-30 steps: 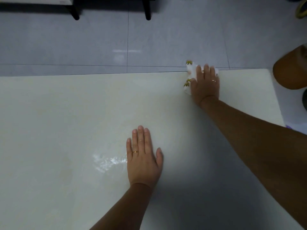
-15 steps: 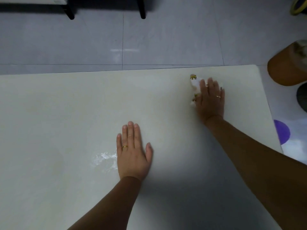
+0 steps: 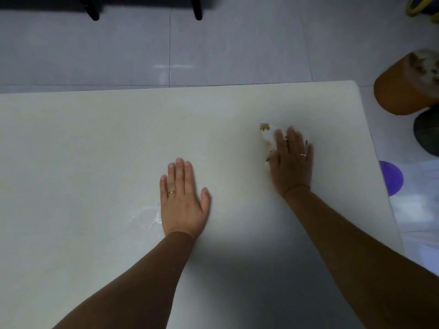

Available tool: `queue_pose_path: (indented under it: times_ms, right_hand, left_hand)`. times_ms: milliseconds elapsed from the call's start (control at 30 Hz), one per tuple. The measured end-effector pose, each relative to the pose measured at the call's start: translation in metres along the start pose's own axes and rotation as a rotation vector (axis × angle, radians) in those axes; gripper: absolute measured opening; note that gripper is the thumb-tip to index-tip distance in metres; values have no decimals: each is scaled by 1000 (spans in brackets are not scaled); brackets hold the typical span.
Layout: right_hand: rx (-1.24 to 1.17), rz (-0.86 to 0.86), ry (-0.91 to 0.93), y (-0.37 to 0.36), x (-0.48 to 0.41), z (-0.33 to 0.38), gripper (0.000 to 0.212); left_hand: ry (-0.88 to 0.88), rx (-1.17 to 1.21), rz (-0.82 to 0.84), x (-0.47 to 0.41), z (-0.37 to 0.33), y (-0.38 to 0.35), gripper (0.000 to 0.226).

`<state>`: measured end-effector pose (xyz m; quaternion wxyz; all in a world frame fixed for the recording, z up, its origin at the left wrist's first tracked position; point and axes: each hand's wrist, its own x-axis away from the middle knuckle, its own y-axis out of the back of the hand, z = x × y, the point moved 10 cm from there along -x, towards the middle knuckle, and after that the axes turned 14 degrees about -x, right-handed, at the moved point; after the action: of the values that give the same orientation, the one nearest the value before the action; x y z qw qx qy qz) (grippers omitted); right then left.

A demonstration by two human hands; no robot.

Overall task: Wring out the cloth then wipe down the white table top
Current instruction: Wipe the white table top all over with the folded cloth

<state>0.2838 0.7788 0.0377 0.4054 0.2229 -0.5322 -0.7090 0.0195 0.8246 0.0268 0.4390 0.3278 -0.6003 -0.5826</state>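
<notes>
The white table top [image 3: 95,143] fills most of the view. My right hand [image 3: 293,162] lies flat on a small white cloth with yellow marks [image 3: 268,135], pressing it onto the table right of centre; most of the cloth is hidden under the palm and fingers. My left hand [image 3: 181,200] rests flat on the table near the middle, fingers straight, holding nothing. A wet streak [image 3: 147,216] glistens just left of my left hand.
The table's right edge [image 3: 380,176] runs close to my right arm. Beyond it stand an orange tub [image 3: 401,91], a dark round object [image 3: 427,131] and a purple disc [image 3: 392,178]. Black furniture legs [image 3: 197,10] stand on the grey tiled floor behind the table.
My right hand has slid the cloth from the far edge of the table toward me. My left hand has stayed flat on the table.
</notes>
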Motion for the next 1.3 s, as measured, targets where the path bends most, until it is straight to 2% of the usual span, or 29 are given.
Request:
queue_pose_path:
  times_ms: [67, 100, 133, 233, 300, 333, 400, 500, 567, 600, 667, 733, 833, 900, 1000, 1067, 1100, 1167, 1233, 1300]
  right_hand:
    - [-70, -88, -238, -2, 12, -4, 57]
    - [-85, -77, -265, -11, 23, 11, 58]
    - [-73, -49, -200, -22, 36, 34, 59]
    - [1, 115, 236, -50, 89, 102, 59]
    - [38, 192, 444, -45, 99, 96, 57]
    - [66, 191, 471, -37, 95, 79, 56]
    - [68, 157, 338, -19, 78, 31, 57]
    - [5, 32, -90, 1, 68, -31, 59]
    - [-52, -43, -309, -6, 83, -28, 60]
    - [-65, -51, -330, -15, 95, -11, 61]
    - [-42, -21, -150, -35, 122, 38, 62]
    - [17, 73, 152, -52, 152, 76, 62]
    - [109, 172, 468, -47, 156, 69, 62]
    - [119, 140, 439, -32, 140, 39, 62]
    - [50, 65, 116, -13, 121, -10, 63]
    - [-9, -10, -86, -14, 130, -12, 63]
    - [-23, -27, -132, -17, 140, -3, 63]
    - [9, 5, -23, -32, 164, 32, 63]
    - [57, 96, 220, -47, 190, 60, 64]
    - [87, 186, 428, -49, 195, 58, 65]
  left_hand:
    - [2, -1, -3, 0, 0, 0, 70]
    - [3, 0, -5, 0, 0, 0, 70]
    - [3, -1, -4, 1, 0, 0, 70]
    - [-3, -2, 11, 1, -1, 3, 72]
    - [-11, -4, 23, 2, -3, 6, 71]
    - [-9, -12, 21, 4, -2, 7, 70]
    - [12, -20, -2, 20, 2, 10, 68]
    - [-30, 29, -11, 71, -11, 8, 66]
    - [-79, 48, 14, 100, -25, 1, 65]
    - [-84, 47, 29, 108, -28, -3, 64]
    - [-75, 35, 44, 114, -28, -10, 65]
    - [-69, 7, 49, 114, -26, -15, 67]
    - [-72, 9, 71, 115, -26, -18, 70]
    - [-69, 25, 66, 115, -26, -17, 69]
    - [-58, 38, 43, 114, -26, -14, 69]
    - [-54, 49, 31, 115, -26, -13, 69]
    - [-54, 52, 30, 115, -26, -13, 69]
    - [-53, 54, 25, 115, -26, -12, 68]
    - [-52, 54, 20, 115, -26, -12, 68]
    - [-52, 58, 10, 115, -26, -11, 67]
